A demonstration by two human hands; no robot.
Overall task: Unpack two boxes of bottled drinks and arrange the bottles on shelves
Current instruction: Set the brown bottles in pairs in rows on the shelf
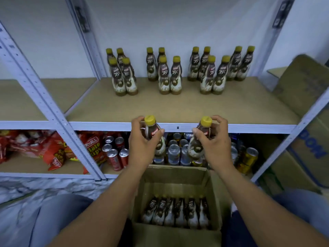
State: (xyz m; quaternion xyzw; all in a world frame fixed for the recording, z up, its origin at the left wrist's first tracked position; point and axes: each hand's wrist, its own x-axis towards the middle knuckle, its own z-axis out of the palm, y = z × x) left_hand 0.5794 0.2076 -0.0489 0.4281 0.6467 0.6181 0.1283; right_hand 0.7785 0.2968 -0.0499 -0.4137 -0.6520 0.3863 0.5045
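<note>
On the head view we see the left hand [141, 145] gripping a yellow-capped bottle [151, 124] and the right hand [216, 145] gripping a second bottle [205, 123]. Both bottles are at the front edge of the shelf [195, 107], above the open box [178, 173]. More bottles [170, 75] stand grouped at the shelf's back.

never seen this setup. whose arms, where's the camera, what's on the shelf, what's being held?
No robot here: these are a person's bare arms, filmed by one wide-angle camera worn on the head, looking forward and down. The left hand grips a brown plastic bottle with a yellow cap; the right hand grips a second such bottle, fingers curled round each neck. Ahead, on the tan board shelf, matching upright bottles stand in clusters. Below, an open cardboard box holds more bottles.
</note>
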